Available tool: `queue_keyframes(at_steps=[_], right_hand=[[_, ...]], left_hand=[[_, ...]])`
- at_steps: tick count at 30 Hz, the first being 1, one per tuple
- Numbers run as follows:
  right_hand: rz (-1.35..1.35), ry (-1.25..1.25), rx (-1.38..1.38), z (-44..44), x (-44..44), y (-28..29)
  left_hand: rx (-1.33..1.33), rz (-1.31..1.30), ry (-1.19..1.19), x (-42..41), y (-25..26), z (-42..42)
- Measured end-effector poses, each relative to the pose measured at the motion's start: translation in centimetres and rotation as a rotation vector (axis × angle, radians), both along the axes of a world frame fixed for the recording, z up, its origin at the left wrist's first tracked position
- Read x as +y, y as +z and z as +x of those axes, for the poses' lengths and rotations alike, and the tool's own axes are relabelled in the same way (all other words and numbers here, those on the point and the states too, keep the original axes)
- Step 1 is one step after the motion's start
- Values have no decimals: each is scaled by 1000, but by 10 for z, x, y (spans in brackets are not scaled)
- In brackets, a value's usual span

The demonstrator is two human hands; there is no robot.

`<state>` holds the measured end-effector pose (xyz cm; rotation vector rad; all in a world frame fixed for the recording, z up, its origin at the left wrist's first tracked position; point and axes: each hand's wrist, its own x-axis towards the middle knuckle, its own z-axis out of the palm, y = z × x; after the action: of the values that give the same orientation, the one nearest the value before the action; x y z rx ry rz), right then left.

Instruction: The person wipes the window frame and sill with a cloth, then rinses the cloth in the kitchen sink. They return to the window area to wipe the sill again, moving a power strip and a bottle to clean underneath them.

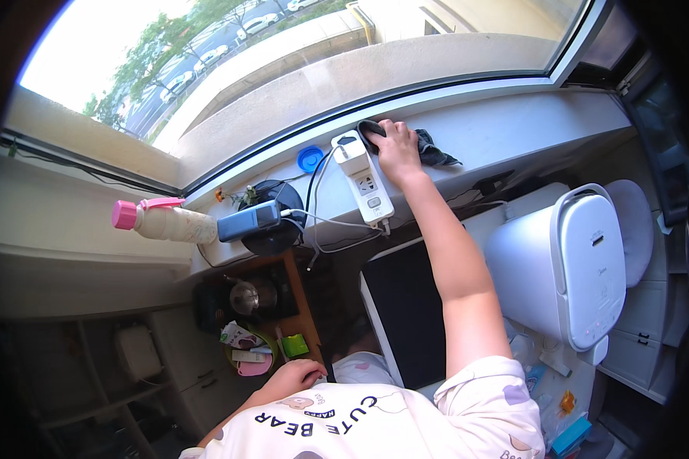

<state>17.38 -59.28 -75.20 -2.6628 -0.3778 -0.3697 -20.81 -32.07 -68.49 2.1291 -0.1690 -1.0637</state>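
Note:
My right hand (399, 148) reaches to the window sill and presses on a dark cloth (436, 154), part of which is bunched under the fingers. Just left of it a white power strip (371, 192) with a plugged-in white adapter lies across the sill. A blue round lid (309, 159) sits near the window frame. Farther left are a blue power bank (248, 222) with a cable, a black round object (278, 238) and a cream bottle with a pink cap (163, 222). My left hand (302, 373) rests low by my body, fingers loosely curled; its palm is hidden.
A white rice cooker (557, 269) stands at the right, near a black-topped panel (407, 310). Loose cables hang over the edge of the sill (528, 129). Below at left are a glass pot (244, 296) and a green basket (228, 353) holding packets.

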Motion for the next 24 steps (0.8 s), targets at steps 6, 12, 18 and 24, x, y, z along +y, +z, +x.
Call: queue_keyframes(at_steps=[6, 12, 18, 24], right_hand=[[113, 37, -106, -30, -10, -4], [182, -38, -77, -97, -29, 9], [345, -231, 69, -123, -84, 21], [-93, -396, -100, -48, -92, -8]], left_hand=[[10, 18, -44, -1, 3, 28], [-86, -7, -101, -7, 4, 52], [-143, -27, -31, 7, 20, 38], [-298, -97, -16, 22, 22, 49]])
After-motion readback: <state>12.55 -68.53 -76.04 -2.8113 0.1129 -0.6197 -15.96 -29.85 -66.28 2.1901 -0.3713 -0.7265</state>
